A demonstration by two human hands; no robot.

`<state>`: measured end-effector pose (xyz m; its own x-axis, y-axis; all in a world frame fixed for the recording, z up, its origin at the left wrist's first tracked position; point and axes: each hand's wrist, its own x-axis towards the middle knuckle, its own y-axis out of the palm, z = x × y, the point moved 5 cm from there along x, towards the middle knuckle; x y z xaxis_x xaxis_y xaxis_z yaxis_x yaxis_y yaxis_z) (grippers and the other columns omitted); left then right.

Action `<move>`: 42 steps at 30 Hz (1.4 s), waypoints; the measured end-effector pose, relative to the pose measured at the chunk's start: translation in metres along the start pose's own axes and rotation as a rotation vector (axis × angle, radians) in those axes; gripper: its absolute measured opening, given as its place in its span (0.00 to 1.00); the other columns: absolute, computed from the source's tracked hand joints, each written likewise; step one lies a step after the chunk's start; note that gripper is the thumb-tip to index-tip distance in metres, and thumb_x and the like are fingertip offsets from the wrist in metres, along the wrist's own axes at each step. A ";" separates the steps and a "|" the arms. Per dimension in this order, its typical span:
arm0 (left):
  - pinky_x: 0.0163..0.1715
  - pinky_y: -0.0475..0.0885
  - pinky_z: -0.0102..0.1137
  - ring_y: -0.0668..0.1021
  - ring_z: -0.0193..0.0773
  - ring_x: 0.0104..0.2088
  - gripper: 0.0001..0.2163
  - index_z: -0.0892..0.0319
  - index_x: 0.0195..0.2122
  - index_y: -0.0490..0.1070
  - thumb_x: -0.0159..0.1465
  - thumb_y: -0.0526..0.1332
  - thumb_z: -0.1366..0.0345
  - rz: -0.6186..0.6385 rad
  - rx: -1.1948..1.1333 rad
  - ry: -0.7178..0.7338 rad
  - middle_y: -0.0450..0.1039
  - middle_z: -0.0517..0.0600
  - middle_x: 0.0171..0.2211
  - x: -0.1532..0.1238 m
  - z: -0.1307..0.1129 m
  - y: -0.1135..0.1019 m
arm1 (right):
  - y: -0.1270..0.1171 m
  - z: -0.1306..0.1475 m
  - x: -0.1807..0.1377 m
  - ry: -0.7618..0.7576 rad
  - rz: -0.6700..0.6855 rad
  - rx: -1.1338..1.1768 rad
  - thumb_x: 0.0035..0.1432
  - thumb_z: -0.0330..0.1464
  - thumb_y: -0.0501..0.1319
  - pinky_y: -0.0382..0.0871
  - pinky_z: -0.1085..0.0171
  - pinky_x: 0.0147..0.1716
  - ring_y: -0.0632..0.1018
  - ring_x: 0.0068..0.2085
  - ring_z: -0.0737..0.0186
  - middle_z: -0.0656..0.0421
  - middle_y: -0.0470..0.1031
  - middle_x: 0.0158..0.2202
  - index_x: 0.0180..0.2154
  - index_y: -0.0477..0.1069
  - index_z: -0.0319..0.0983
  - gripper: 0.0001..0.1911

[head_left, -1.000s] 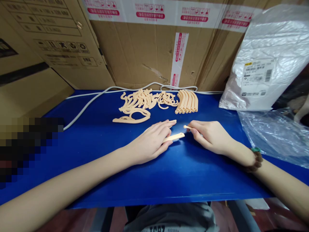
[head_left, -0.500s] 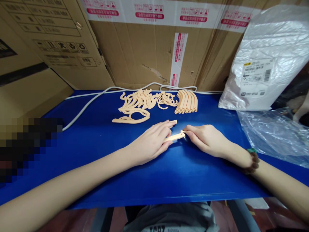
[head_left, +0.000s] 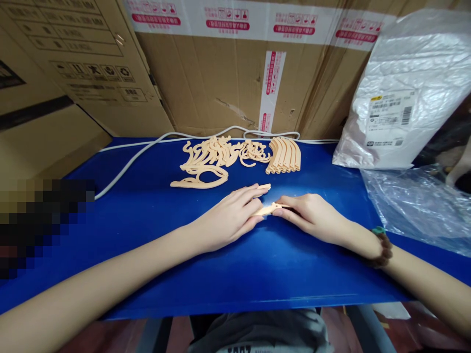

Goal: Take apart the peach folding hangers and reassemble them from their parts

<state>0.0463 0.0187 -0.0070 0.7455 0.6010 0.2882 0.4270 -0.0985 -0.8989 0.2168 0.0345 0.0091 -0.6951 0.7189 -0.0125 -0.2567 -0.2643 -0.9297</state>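
Observation:
My left hand (head_left: 230, 218) lies flat on the blue table (head_left: 235, 264), fingers stretched over a peach plastic strip (head_left: 266, 210) and pinning it down. My right hand (head_left: 312, 215) meets it from the right, its fingertips pinched on a small peach piece at the strip's right end; the piece is mostly hidden. A second short peach piece (head_left: 264, 187) pokes out beyond my left fingertips. Behind the hands lie a loose heap of peach curved parts (head_left: 217, 156) and a neat row of stacked strips (head_left: 284, 155).
Cardboard boxes (head_left: 235, 68) wall the back and left. A white cable (head_left: 147, 147) runs along the table's far edge. A white labelled bag (head_left: 401, 93) and clear plastic film (head_left: 419, 206) sit at the right. A beaded bracelet (head_left: 382, 249) is on my right wrist.
My right hand has slid left until its fingertips reach the strip's end under my left hand. My left hand has stayed in place.

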 end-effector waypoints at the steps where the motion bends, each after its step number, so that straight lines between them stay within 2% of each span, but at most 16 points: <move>1: 0.67 0.58 0.47 0.59 0.48 0.69 0.14 0.61 0.52 0.67 0.74 0.48 0.62 0.000 0.001 -0.003 0.56 0.59 0.68 0.000 0.000 0.000 | 0.000 0.000 0.000 0.014 -0.009 -0.013 0.71 0.48 0.45 0.58 0.67 0.29 0.77 0.29 0.62 0.56 0.78 0.31 0.41 0.72 0.39 0.25; 5: 0.67 0.58 0.48 0.58 0.48 0.69 0.14 0.62 0.50 0.68 0.74 0.47 0.62 -0.010 0.000 -0.008 0.55 0.60 0.68 0.001 0.000 -0.002 | -0.002 -0.001 -0.001 0.062 -0.042 -0.019 0.71 0.47 0.45 0.60 0.66 0.30 0.78 0.31 0.61 0.55 0.79 0.32 0.41 0.73 0.39 0.24; 10: 0.67 0.57 0.48 0.58 0.47 0.69 0.15 0.62 0.54 0.66 0.74 0.47 0.62 -0.011 -0.015 -0.016 0.55 0.60 0.68 0.002 -0.001 -0.002 | -0.005 -0.002 -0.002 0.100 -0.073 0.013 0.70 0.49 0.47 0.59 0.66 0.30 0.77 0.29 0.63 0.56 0.78 0.30 0.40 0.74 0.39 0.25; 17: 0.67 0.57 0.48 0.58 0.46 0.69 0.14 0.61 0.51 0.68 0.74 0.47 0.61 -0.013 -0.016 -0.034 0.56 0.59 0.68 0.001 0.001 0.000 | -0.005 -0.005 -0.002 0.054 -0.054 0.103 0.71 0.48 0.47 0.59 0.67 0.30 0.75 0.29 0.65 0.57 0.78 0.32 0.39 0.74 0.39 0.25; 21: 0.68 0.55 0.47 0.57 0.45 0.69 0.15 0.59 0.53 0.68 0.74 0.47 0.61 0.008 -0.022 -0.027 0.59 0.57 0.67 0.002 0.002 0.000 | -0.002 -0.004 -0.003 0.028 -0.069 -0.046 0.71 0.50 0.43 0.58 0.67 0.29 0.76 0.28 0.64 0.58 0.78 0.30 0.39 0.73 0.39 0.28; 26: 0.68 0.55 0.48 0.56 0.45 0.70 0.15 0.58 0.53 0.69 0.75 0.47 0.60 0.029 -0.024 -0.020 0.60 0.55 0.67 0.001 0.002 -0.001 | 0.001 0.000 -0.006 -0.042 -0.139 -0.303 0.72 0.49 0.38 0.55 0.66 0.26 0.77 0.28 0.64 0.56 0.79 0.34 0.42 0.73 0.39 0.31; 31: 0.68 0.55 0.48 0.56 0.46 0.70 0.15 0.60 0.50 0.70 0.75 0.46 0.61 0.031 -0.032 -0.014 0.59 0.56 0.67 0.001 0.002 -0.003 | 0.001 0.005 -0.008 -0.113 -0.203 -0.556 0.73 0.45 0.38 0.50 0.64 0.23 0.74 0.25 0.65 0.57 0.77 0.29 0.40 0.74 0.38 0.30; 37: 0.68 0.56 0.47 0.57 0.45 0.69 0.14 0.59 0.49 0.70 0.74 0.47 0.61 0.024 -0.051 -0.022 0.57 0.56 0.68 0.001 0.002 -0.004 | -0.004 0.012 -0.011 -0.179 -0.298 -0.627 0.74 0.41 0.42 0.54 0.64 0.26 0.75 0.28 0.65 0.57 0.77 0.29 0.41 0.75 0.38 0.25; 42: 0.68 0.56 0.49 0.58 0.45 0.69 0.14 0.58 0.48 0.70 0.74 0.48 0.61 0.030 -0.072 -0.024 0.57 0.55 0.68 0.001 0.002 -0.004 | -0.005 0.014 -0.011 -0.181 -0.302 -0.664 0.73 0.42 0.45 0.55 0.63 0.27 0.74 0.27 0.65 0.57 0.75 0.27 0.43 0.76 0.39 0.23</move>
<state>0.0440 0.0211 -0.0040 0.7459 0.6161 0.2529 0.4411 -0.1725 -0.8807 0.2163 0.0193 0.0191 -0.7726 0.5667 0.2861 -0.0348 0.4121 -0.9105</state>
